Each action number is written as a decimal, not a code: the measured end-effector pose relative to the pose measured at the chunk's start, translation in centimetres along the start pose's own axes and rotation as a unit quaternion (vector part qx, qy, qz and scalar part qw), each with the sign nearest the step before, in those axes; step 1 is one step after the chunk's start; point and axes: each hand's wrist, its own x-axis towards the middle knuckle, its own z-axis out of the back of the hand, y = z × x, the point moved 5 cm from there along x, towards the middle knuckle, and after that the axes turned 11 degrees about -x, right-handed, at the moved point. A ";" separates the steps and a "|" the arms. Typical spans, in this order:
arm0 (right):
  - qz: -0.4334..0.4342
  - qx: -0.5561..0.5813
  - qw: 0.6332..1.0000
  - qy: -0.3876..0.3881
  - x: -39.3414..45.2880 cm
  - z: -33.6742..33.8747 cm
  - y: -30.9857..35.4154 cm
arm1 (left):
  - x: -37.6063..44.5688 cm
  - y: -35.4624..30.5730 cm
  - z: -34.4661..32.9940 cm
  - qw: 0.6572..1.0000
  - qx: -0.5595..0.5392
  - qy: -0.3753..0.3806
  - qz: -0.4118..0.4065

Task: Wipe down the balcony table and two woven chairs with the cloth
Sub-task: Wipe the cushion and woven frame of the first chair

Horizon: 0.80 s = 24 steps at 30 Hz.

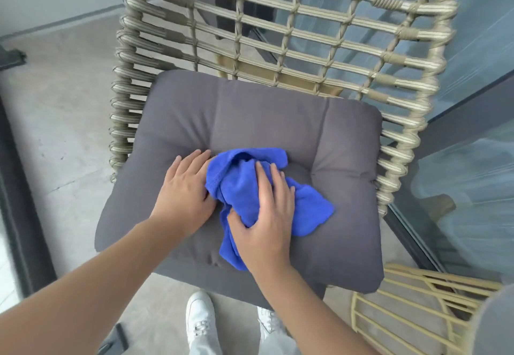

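A woven chair (281, 29) with a beige rope back stands in front of me, and a grey seat cushion (328, 143) lies on it. A crumpled blue cloth (308, 210) lies on the middle of the cushion. My right hand (267, 215) lies on top of the cloth, fingers spread over the bunch and thumb tucked into a fold. My left hand (183, 190) rests flat on the cushion just left of the cloth, fingers straight, with their tips at the cloth's left edge.
Part of a second chair's yellow frame (411, 301) shows at the bottom right. A glass balustrade (472, 137) runs along the right side and behind the chair. Concrete floor (55, 120) lies to the left, edged by a dark door track (14, 187). My white shoes (200, 318) stand below the cushion.
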 end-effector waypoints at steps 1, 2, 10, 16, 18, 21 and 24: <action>0.005 -0.005 1.000 0.013 0.1 -1.0 1.4 | -0.3 0.6 0.7 1.000 -0.019 -0.021 0.010; 0.011 -0.007 1.000 0.023 0.2 -1.9 2.7 | -0.7 1.4 1.5 0.998 -0.037 -0.046 0.027; 0.138 -0.026 0.982 0.125 0.2 -10.2 12.3 | -5.5 10.4 7.4 0.968 -0.098 -0.135 0.188; 0.238 -0.073 0.953 0.171 0.5 -13.0 15.0 | -9.2 13.3 8.5 0.953 -0.107 -0.149 0.242; 0.248 -0.057 0.952 0.167 1.2 -12.7 14.3 | -9.2 12.6 8.5 0.955 -0.106 -0.155 0.229; 0.249 -0.048 0.952 0.172 2.5 -11.6 12.7 | -8.1 10.7 7.9 0.959 -0.110 -0.156 0.207; 0.221 -0.062 0.958 0.173 4.3 -10.1 10.2 | -6.2 8.9 6.8 0.974 -0.072 -0.139 0.161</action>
